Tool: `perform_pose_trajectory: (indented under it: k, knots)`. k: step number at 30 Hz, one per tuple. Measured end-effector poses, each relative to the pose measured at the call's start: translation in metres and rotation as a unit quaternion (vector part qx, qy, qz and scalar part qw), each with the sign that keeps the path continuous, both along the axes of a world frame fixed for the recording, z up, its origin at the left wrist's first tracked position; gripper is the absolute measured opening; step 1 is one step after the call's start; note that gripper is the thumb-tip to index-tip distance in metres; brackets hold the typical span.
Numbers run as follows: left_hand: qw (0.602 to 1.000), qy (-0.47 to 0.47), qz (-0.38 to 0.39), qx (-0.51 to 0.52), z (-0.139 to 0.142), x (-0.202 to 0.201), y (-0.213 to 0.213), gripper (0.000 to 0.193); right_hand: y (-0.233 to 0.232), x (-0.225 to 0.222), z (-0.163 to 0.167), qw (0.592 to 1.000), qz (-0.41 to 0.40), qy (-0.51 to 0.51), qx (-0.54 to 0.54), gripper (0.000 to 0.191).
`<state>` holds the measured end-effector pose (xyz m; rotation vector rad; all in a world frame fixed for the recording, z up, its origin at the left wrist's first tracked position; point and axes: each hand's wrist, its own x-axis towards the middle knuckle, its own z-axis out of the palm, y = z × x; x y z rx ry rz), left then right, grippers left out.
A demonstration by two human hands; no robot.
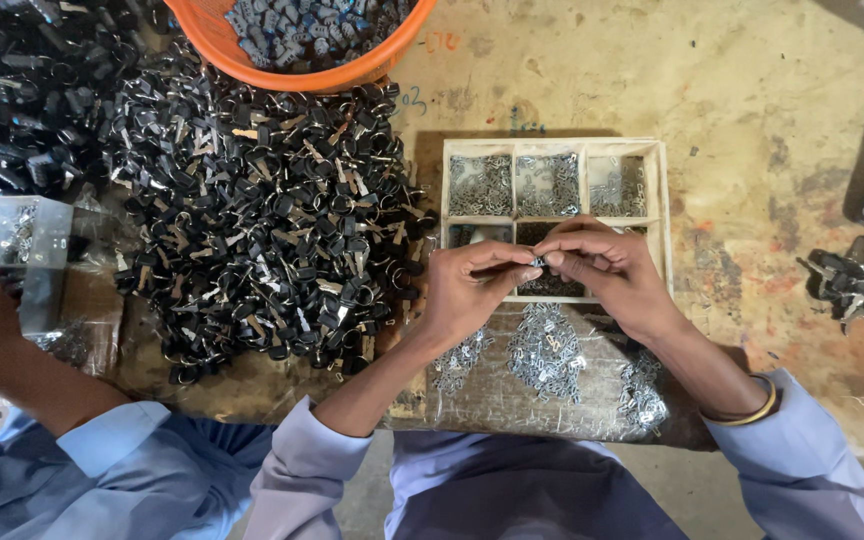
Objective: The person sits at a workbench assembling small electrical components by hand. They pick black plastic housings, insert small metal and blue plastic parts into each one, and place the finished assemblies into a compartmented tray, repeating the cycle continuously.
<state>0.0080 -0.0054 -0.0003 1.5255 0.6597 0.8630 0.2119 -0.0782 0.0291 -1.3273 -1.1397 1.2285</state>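
Left hand (467,290) and right hand (602,268) both pinched shut on one small metal part (536,261), over the wooden tray (664,215) front edge. Black key pile (262,215) left of tray, orange basin (252,50) beyond it; co-worker's arm (12,350) farther left.

Key pile (262,220) blocks left; bare tabletop (752,150) right lies open.
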Motion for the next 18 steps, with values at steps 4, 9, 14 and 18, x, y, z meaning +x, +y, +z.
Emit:
perform_pose_trajectory:
  k: [4,9,14,18]
  knots:
    - [1.000,0.008,-0.002,0.011,-0.0033,0.0009,0.0011,0.019,0.0004,0.0000,-0.0015,1.000,0.008,0.005,0.011,0.019]
    - [1.000,0.010,0.001,0.013,-0.0050,0.0005,0.0001,0.019,0.0006,0.0007,0.0005,0.993,0.015,-0.094,0.070,0.019]
    - [1.000,0.017,0.004,0.015,-0.0055,0.0012,0.0008,0.019,-0.0011,0.0038,0.0050,0.996,0.010,-0.072,0.048,0.021]
    - [1.000,0.008,0.001,0.012,-0.0051,0.0011,0.0009,0.019,0.0000,0.0026,0.0073,0.996,0.011,-0.060,0.061,0.021]
